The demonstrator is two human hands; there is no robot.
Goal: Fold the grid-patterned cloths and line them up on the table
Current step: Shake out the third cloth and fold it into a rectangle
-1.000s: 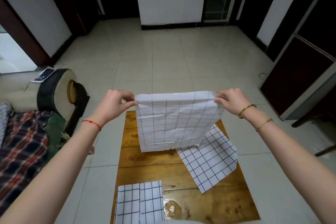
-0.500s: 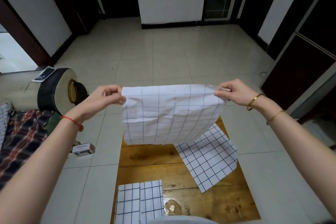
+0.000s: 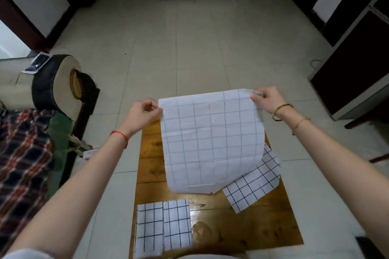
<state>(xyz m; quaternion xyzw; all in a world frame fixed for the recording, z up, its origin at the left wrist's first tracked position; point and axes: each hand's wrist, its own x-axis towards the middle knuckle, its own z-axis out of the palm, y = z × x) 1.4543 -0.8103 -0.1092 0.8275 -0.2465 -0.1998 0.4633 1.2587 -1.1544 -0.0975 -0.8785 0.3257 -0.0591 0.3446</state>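
Note:
A white grid-patterned cloth (image 3: 210,143) hangs spread out above the wooden table (image 3: 242,229), its lower edge reaching down to the tabletop. My left hand (image 3: 145,112) pinches its top left corner and my right hand (image 3: 266,99) pinches its top right corner. Beneath it on the right lies another unfolded grid cloth (image 3: 255,185), partly covered. Two folded grid cloths (image 3: 163,227) lie side by side at the table's near left corner.
A sofa with a plaid blanket (image 3: 23,153) and a round armrest (image 3: 61,82) stands left of the table. Tiled floor (image 3: 200,48) stretches ahead. Dark cabinets (image 3: 357,65) line the right wall. A small box (image 3: 90,152) lies on the floor by the sofa.
Both hands lifted the cloth and spread it wider, then lowered it back toward the table; its bottom edge now reaches the tabletop. The view has tilted downward.

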